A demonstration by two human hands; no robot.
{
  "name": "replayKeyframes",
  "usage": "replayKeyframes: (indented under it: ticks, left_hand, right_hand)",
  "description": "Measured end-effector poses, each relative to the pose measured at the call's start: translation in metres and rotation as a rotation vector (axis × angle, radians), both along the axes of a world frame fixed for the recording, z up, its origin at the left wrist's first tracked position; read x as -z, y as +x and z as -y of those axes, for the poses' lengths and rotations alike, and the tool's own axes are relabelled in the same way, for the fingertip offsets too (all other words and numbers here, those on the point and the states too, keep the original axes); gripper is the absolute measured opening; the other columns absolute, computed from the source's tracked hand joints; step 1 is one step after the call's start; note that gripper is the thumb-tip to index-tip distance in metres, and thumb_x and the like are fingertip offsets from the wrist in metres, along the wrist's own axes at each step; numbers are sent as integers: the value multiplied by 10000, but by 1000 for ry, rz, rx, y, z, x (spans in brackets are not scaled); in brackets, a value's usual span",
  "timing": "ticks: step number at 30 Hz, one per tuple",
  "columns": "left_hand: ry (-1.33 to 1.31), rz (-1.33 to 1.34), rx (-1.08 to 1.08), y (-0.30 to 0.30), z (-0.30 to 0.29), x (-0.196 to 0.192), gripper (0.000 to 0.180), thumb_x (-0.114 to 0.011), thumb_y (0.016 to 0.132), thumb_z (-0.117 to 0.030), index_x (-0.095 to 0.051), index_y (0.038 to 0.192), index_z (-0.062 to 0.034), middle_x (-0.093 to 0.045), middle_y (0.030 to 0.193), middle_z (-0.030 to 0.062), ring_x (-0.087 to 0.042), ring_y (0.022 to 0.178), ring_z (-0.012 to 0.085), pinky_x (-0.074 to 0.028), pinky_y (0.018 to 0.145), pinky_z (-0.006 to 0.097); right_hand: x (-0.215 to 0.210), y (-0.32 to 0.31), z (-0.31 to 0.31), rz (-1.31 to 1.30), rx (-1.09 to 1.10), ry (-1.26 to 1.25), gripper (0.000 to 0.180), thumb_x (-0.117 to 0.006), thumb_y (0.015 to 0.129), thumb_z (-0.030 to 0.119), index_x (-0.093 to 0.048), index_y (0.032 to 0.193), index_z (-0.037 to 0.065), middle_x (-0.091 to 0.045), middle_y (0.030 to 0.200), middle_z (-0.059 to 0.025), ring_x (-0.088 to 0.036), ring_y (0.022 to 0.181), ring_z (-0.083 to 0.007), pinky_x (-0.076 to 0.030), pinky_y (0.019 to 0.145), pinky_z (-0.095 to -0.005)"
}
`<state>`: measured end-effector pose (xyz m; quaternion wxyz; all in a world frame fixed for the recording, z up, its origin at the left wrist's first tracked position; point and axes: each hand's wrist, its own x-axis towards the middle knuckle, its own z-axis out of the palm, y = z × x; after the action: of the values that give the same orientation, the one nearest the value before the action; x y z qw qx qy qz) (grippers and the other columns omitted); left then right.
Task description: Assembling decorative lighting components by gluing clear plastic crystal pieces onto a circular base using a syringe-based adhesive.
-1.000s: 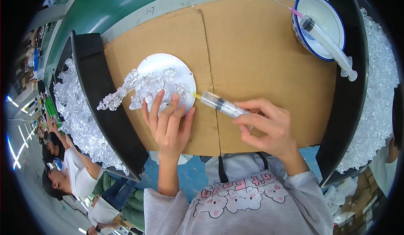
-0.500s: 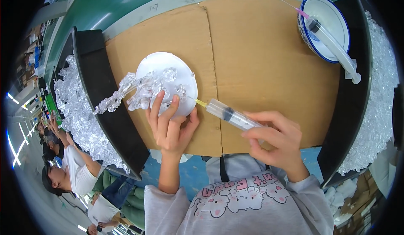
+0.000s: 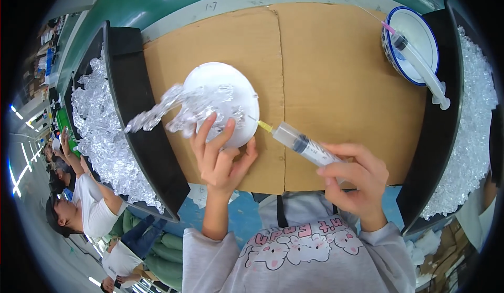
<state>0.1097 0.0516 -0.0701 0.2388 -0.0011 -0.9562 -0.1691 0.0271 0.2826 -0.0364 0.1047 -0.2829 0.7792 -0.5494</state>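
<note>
- Head view: brown cardboard (image 3: 341, 72) covers the tabletop (image 3: 236, 1).
- A white round plate (image 3: 210, 72) lies left of centre, carrying clear plastic sprigs (image 3: 205, 101), blurred; one stretches past its rim toward the left edge.
- The left hand (image 3: 219, 167) spreads its fingers over the plate's near side; whether its grip closes on anything, I cannot tell.
- The right hand (image 3: 359, 180) grips a syringe (image 3: 315, 152) between thumb and fingers, its yellow-hubbed needle pointing over the plate.
- At the far right corner, a blue-rimmed bowl (image 3: 421, 25) supports another syringe (image 3: 420, 64), pink-hubbed.
- Black bins of clear pieces line the left (image 3: 128, 77) and right (image 3: 436, 114) edges.
</note>
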Motion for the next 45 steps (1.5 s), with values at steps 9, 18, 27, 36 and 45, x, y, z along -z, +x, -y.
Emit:
replayKeyframes:
  ticks: [9, 18, 27, 36, 45]
  left_hand:
    - [-135, 146, 35, 2, -5, -6, 309, -783, 676, -138, -567, 883, -62, -612, 1112, 107, -561, 1075, 370, -418, 911, 518]
    - [-87, -183, -87, -30, -2, -45, 517, -764, 731, -94, -536, 1181, 16, -557, 1146, 163, -571, 1024, 346, -515, 837, 407]
    - [-84, 60, -117, -52, -3, -54, 273, -695, 680, 115, -699, 924, -7, -680, 927, 113, -649, 905, 255, -517, 804, 324]
    - [-102, 68, -99, -54, -1, -54, 291, -743, 628, 82, -704, 898, -18, -674, 892, 88, -651, 831, 250, -529, 694, 299]
    - [-116, 89, -98, -55, 0, -59, 258, -731, 643, 78, -707, 882, -17, -670, 882, 94, -651, 824, 257, -536, 694, 304]
  right_hand:
    - [14, -13, 15, 57, 63, 35, 198, -632, 640, -85, -662, 791, 39, -659, 952, -143, -665, 746, -204, -523, 624, -259]
    - [27, -19, 23, 48, 52, 16, 210, -639, 608, -73, -672, 779, 43, -665, 921, -114, -664, 735, -198, -519, 611, -261]
    - [27, -21, 26, 47, 32, 43, 195, -652, 599, -40, -678, 765, 59, -668, 919, -96, -659, 725, -183, -517, 608, -259]
    - [29, -22, 26, 39, 38, 69, 205, -658, 576, -29, -671, 751, 76, -665, 909, -85, -651, 706, -174, -503, 574, -255]
    - [21, -30, 23, 44, 25, 57, 216, -668, 557, -45, -669, 740, 70, -662, 923, -100, -667, 701, -180, -516, 585, -248]
